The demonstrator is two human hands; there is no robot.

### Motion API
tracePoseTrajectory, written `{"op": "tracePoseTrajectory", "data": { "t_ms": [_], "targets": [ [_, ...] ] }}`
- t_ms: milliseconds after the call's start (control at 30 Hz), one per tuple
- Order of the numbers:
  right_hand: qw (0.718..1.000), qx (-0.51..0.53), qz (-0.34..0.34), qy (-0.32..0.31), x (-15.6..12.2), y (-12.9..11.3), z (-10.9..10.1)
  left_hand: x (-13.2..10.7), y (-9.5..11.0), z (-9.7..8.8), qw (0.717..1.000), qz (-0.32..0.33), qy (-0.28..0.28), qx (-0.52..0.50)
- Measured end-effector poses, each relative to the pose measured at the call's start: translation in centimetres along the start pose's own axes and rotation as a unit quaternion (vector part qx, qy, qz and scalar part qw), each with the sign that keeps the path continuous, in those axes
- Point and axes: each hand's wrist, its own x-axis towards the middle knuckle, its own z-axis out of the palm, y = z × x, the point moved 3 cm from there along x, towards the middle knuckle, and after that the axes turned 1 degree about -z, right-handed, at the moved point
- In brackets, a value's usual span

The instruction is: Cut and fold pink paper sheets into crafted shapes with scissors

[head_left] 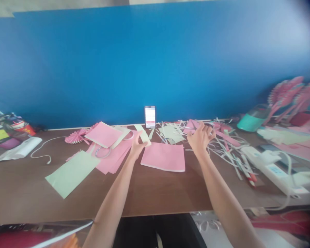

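Holding both hands apart above brown wood table (157, 193), either side of smooth pink paper stack (163, 157). L hand (137, 146) w/ wrist bent, fingers pinching pale green paper strip (144, 135) just left of stack; exact grip partly hidden. R hand (201, 137) raised, fingers spread, holding nothing, right of stack, near curled paper scraps (222, 146). Upright phone (150, 117) behind stack, front pixelated, hard to make out.

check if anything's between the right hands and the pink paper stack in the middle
Nothing visible blocks it. The right hand is raised just beyond the right edge of the pink paper stack. Only a few thin pale paper strips lie flat near that edge; the rest of the scraps sit farther right.
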Motion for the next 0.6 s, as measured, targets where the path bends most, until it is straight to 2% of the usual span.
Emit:
{"op": "tracePoseTrajectory", "data": {
  "t_ms": [233,367,400,500,600],
  "targets": [
    [0.99,0.119,-0.029,0.069,0.7,-0.5,-2.2,0.2,-0.5,0.0,0.999,-0.022,-0.013,-0.025],
    [0.979,0.167,0.065,0.096,0.9,1.2,-1.7,0.3,-0.7,-0.1,1.0,-0.022,-0.009,-0.017],
    [0.978,0.169,0.093,0.084,0.9,1.8,-1.1,0.3,-0.6,-0.1,1.0,-0.02,-0.008,-0.013],
    [0.971,0.179,0.157,-0.005,0.9,3.1,1.1,0.2,-0.4,0.0,1.0,-0.015,-0.008,-0.009],
    [0.949,0.262,0.156,-0.079,1.0,3.5,2.9,0.1,-0.1,0.1,1.0,-0.019,-0.01,-0.011]
  ]
}}
